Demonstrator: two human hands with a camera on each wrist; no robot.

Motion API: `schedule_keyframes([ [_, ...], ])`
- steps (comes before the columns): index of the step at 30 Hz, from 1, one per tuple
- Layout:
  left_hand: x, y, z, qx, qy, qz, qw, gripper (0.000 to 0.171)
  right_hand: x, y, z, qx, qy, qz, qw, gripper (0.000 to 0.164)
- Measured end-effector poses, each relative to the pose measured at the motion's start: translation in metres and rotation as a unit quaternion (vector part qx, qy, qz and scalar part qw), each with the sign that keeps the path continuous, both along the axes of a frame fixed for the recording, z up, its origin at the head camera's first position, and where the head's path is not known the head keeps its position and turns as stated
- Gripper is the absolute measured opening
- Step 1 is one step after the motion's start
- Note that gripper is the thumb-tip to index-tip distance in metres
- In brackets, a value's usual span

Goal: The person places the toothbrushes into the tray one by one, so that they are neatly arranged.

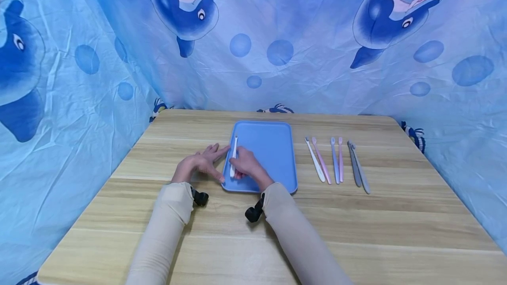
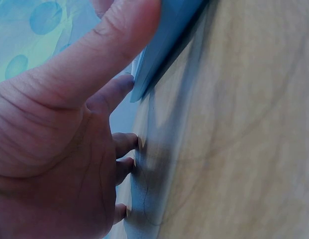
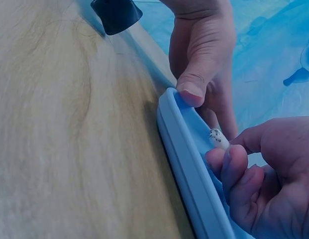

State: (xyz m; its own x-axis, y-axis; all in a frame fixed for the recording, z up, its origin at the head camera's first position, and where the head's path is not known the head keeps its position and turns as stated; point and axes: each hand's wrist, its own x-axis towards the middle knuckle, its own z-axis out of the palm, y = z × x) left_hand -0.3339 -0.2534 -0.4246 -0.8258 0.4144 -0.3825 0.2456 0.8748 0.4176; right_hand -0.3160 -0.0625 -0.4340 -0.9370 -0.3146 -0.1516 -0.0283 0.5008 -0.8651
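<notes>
Inspecting from my remote station, I find the white toothbrush (image 1: 235,149) at the 9 o'clock side of the blue tray (image 1: 273,148), long axis nearly 12 to 6. The right hand (image 1: 248,164), nearer, pinches it narrowly from 4 o'clock. The left hand (image 1: 202,161), fingers spread, touches the tray's rim.

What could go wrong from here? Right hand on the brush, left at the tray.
1. The right hand grips the white toothbrush close to the left rim of the blue tray; released a bit off, it might catch on that rim.
2. The left hand has its thumb on the tray's near-left corner; a hard push there could shift the tray.
3. The toothbrushes right of the tray lie close together in pairs, so grabbing one may drag its neighbour.
</notes>
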Motion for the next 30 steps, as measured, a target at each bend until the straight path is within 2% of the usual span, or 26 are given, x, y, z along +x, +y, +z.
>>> schedule_keyframes([
  [7, 0.006, 0.002, 0.007, 0.013, -0.004, 0.007, 0.9999, 0.131, 0.0, -0.004, 0.0, 0.032, 0.007, 0.007, 0.999, 0.031],
  [15, 0.006, 0.003, 0.007, 0.011, -0.003, 0.001, 0.9999, 0.129, -0.003, -0.009, 0.002, 0.062, 0.018, 0.007, 0.998, 0.013],
  [23, 0.006, 0.004, 0.007, 0.012, 0.0, 0.001, 0.9999, 0.127, -0.005, -0.013, 0.005, 0.105, -0.001, -0.003, 0.995, 0.02],
  [30, 0.006, 0.005, 0.008, 0.008, 0.003, -0.002, 1.0, 0.123, -0.004, -0.014, 0.006, 0.127, 0.007, -0.004, 0.992, 0.021],
])
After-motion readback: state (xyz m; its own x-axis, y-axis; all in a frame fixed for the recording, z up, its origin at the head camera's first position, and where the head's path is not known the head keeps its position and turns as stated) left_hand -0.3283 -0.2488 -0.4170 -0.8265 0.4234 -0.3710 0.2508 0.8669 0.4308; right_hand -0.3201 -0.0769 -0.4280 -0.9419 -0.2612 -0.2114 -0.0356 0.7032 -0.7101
